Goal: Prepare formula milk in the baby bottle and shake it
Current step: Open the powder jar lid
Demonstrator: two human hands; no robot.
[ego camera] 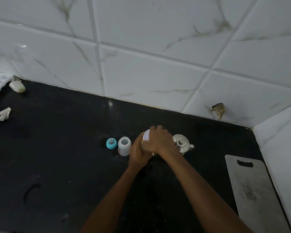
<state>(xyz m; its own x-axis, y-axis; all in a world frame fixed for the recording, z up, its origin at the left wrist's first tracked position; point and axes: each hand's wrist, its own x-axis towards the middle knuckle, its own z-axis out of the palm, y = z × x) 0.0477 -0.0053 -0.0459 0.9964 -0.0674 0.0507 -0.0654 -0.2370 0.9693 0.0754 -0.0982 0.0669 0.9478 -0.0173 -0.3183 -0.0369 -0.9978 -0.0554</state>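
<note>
R hand (160, 140) fingers (155, 128) curl over formula tub (146, 135) lid; L hand (138, 153) grips its side; open bottle (124, 146) upright, just left.

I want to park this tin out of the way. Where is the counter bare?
The widest bare counter lies left of the teal cap, reaching toward the tissue. A narrower strip is free between the kettle and the steel board. The row of cap, bottle, tin and kettle is crowded, where the left hand and right hand grip the tin.
</note>
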